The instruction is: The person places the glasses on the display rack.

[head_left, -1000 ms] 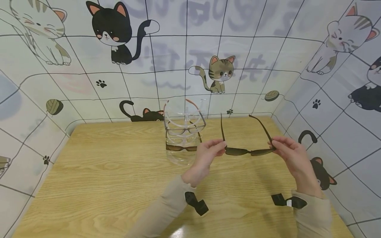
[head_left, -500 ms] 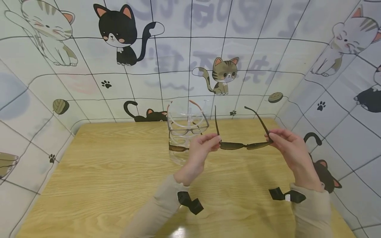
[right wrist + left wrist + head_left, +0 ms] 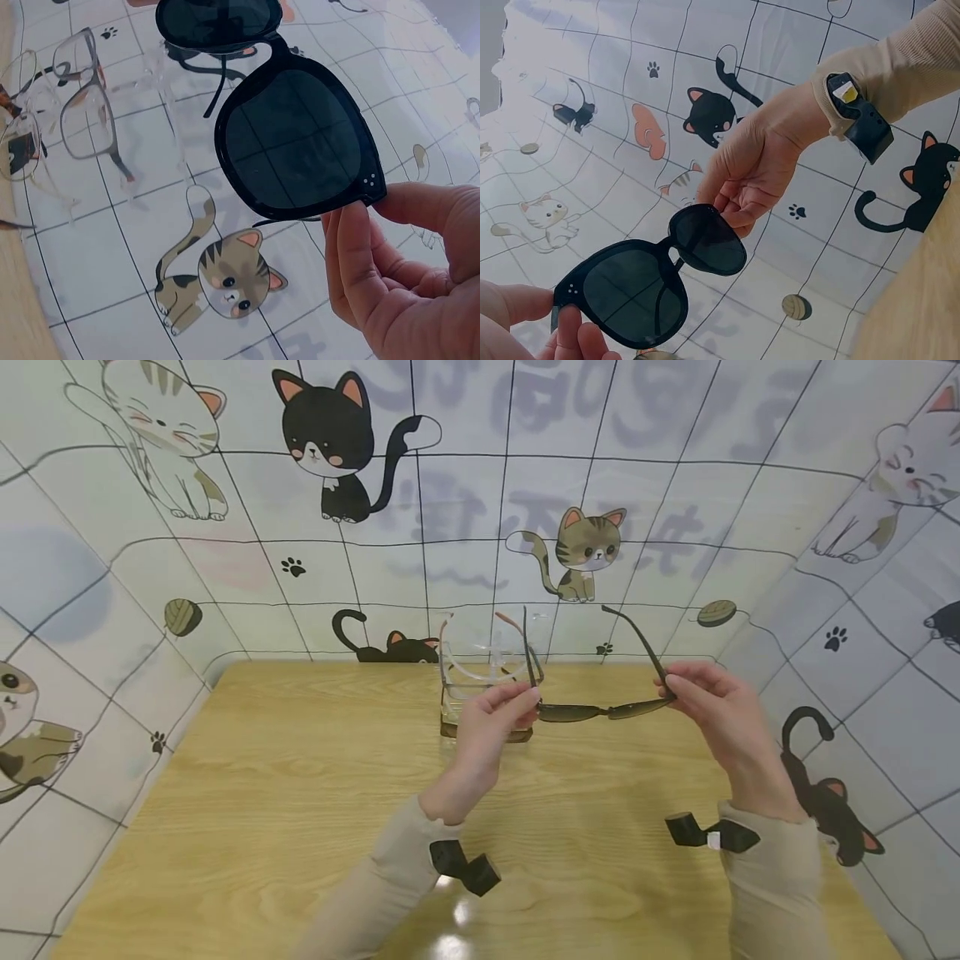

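A pair of black sunglasses [image 3: 570, 713] is held up above the table, its temples unfolded and pointing away from me. My left hand [image 3: 483, 735] pinches the left hinge corner. At the opposite corner, thumb and fingers of my right hand [image 3: 720, 727] grip the frame. Both dark lenses [image 3: 292, 142] show fully in the right wrist and left wrist views. Behind my left hand stands a clear display stand [image 3: 495, 670] bearing several eyeglasses; the hand and sunglasses partly cover it. A grey-framed pair [image 3: 88, 124] on it shows in the right wrist view.
The wooden table [image 3: 300, 777] runs back to a white cloth backdrop [image 3: 465, 510] printed with cats and grid lines. Cloth also walls the left and right sides. A brown-framed pair [image 3: 448, 730] sits low on the stand.
Both hands have carried the sunglasses left and away from me, so they now overlap the stand in view. The head view has also turned slightly left. The grip on both corners stays.
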Available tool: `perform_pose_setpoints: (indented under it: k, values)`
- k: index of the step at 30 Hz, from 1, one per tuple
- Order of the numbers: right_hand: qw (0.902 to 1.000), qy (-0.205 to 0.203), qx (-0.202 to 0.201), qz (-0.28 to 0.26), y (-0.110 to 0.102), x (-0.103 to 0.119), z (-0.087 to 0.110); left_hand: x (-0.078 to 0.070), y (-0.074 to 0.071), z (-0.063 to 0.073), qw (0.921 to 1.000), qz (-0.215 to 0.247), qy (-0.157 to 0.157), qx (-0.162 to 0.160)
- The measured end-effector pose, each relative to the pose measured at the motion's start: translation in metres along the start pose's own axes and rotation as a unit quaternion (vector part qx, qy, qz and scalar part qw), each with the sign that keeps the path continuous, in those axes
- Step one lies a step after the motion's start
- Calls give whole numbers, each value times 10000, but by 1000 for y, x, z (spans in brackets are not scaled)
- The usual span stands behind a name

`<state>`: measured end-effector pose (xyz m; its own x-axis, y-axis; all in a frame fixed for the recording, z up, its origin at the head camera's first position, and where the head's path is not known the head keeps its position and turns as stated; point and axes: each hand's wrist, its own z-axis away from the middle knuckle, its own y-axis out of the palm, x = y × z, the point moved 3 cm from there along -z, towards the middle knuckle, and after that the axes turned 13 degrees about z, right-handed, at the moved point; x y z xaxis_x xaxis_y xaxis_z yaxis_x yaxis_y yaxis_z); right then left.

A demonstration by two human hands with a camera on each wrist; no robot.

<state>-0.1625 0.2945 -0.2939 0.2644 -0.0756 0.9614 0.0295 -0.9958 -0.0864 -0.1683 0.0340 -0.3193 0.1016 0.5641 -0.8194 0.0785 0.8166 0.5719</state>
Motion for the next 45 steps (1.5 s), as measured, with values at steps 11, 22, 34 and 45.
perform_pose_setpoints:
  k: [11, 22, 34, 45]
  values:
    - [9995, 91, 298, -56, 40, 8, -30, -34, -29, -6, 9985, 10, 334, -440]
    - [9988, 428, 210, 136, 77, 5, -61, -59, -54, -23, 9923, 219, 793, -922]
    - [9975, 706, -4, -9, 92, -9, -84, -61, -71, -50, 9867, 240, 915, -1323]
    - [9950, 988, -61, 125, 94, -20, -91, -52, -78, -61, 9844, 259, 766, -1565]
